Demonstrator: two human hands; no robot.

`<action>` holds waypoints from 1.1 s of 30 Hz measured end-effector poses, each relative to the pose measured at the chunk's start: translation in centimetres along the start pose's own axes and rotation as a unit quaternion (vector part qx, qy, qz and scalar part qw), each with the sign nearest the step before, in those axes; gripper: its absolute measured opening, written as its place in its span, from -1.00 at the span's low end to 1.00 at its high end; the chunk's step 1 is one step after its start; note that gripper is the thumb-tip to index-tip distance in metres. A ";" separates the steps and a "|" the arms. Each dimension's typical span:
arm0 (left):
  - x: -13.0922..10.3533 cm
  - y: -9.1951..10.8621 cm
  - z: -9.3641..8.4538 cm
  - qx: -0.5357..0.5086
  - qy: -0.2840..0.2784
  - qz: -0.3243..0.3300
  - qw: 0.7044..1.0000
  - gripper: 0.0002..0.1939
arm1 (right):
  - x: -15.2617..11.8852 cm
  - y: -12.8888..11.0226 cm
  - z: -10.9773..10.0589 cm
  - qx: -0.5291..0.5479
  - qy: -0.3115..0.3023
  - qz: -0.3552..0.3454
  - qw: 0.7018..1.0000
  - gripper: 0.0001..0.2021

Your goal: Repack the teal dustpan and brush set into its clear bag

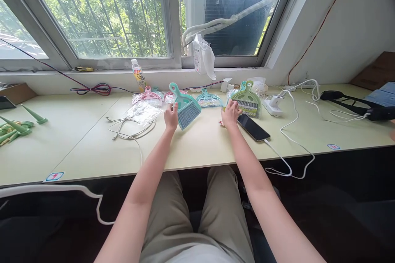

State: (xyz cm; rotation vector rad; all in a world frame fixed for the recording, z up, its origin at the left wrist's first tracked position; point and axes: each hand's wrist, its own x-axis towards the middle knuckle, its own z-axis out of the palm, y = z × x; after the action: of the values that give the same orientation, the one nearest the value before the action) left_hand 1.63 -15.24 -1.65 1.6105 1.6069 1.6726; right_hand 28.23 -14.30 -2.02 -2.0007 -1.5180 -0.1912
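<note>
A small teal dustpan with a brush [185, 109] is upright in my left hand [170, 117], its grey-blue bristles facing me. The fingers of that hand are wrapped round its left side. My right hand [231, 114] is low over the table with its fingers curled. What lies in those fingers is hidden; a bit of red and white shows beside the wrist. Just beyond it, a green dustpan and brush set [249, 100] lies in clear wrapping. A black phone [253, 127] lies right of the wrist with a white cable plugged in.
Behind lie a pink wrapped dustpan set [148, 95], a blue wrapped one [208, 98] and crumpled clear plastic [143, 111]. A coiled cable [132, 129] is at left, a bottle [138, 74] near the sill. At right sit a white power strip [273, 107] and black straps [345, 102].
</note>
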 end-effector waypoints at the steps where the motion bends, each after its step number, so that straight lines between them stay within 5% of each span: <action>1: -0.6 0.5 0.2 0.033 -0.011 0.009 0.999 -0.60 | -0.1 -0.4 0.1 0.048 0.010 -0.035 0.998 -0.53; 5: -3.5 2.7 1.5 0.128 -0.073 0.068 0.987 -0.63 | -1.6 -3.0 0.9 0.270 -0.071 -0.201 0.939 -0.71; 7: -4.8 3.5 2.0 0.135 -0.101 0.102 0.980 -0.60 | -2.6 -4.2 1.3 0.339 -0.101 -0.221 0.909 -0.73; 11: -5.4 3.8 2.2 0.124 -0.135 0.140 0.973 -0.56 | -3.5 -5.2 1.0 0.393 -0.106 -0.164 0.899 -0.79; 21: -3.0 2.3 2.3 -0.010 -0.159 0.098 0.982 -0.55 | -2.2 -5.2 -0.1 0.525 -0.158 -0.077 0.833 -0.66; 24: -0.8 0.8 1.6 -0.030 -0.045 0.030 0.998 -0.58 | -2.2 -4.6 -0.9 0.585 -0.192 -0.066 0.785 -0.62; 26: 1.0 -0.6 0.6 -0.036 0.055 -0.083 0.994 -0.53 | -2.2 -3.9 -2.0 0.639 -0.210 -0.045 0.739 -0.58; 28: 2.5 -1.8 -0.6 -0.055 0.036 -0.201 0.977 -0.54 | -2.1 -3.1 -3.3 0.658 -0.214 -0.017 0.722 -0.54; 30: 3.5 -2.7 -1.6 -0.078 -0.003 -0.269 0.960 -0.54 | -2.0 -2.3 -4.6 0.637 -0.207 0.000 0.742 -0.51; 33: 4.1 -3.3 -2.6 -0.113 -0.026 -0.279 0.953 -0.56 | -1.7 -1.3 -5.8 0.579 -0.180 0.008 0.795 -0.56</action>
State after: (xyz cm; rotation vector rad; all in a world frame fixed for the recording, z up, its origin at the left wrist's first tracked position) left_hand -3.31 -12.11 -1.79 0.9576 1.5801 1.4269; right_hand 27.91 -18.63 2.34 -1.0314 -1.2791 0.9680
